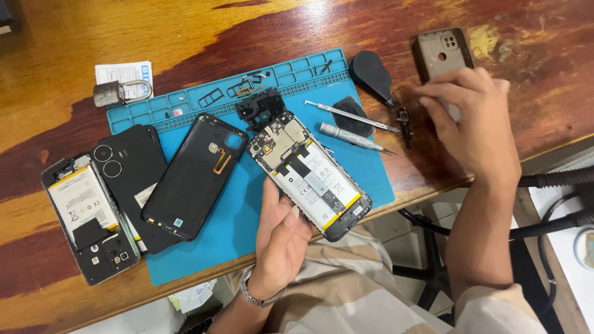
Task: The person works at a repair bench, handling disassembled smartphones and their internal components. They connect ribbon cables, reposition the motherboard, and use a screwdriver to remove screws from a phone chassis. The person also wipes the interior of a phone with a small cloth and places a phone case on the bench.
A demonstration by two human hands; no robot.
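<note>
- Blue rubber mat (pixel 247 229) lies on a worn wooden table (pixel 74 55), and everything else is placed around it.
- Left hand (pixel 279 238) comes up from the mat's near edge, with fingers closed on the lower side of an opened phone (pixel 309 176); the phone's back is off, showing a white battery and circuit board, and it is tilted across the mat's middle.
- Right hand (pixel 473 124) hovers over the table off the mat's right edge, fingers curled loosely together; whether it pinches anything I cannot tell, since the fingertips are turned away.
- Under that hand, beyond the mat's far right corner, a grey back cover (pixel 440 49) lies with its camera holes showing.
- Black back cover (pixel 195 176) rests on the mat just left of the held phone.
- Screwdriver (pixel 352 136) and tweezers (pixel 349 115) lie on the mat's right part, near a black pick (pixel 371 73).
- Second opened phone (pixel 86 219) and another black cover (pixel 127 164) sit off the mat's left edge.
- Padlock (pixel 120 93) lies past the mat's far left corner.
</note>
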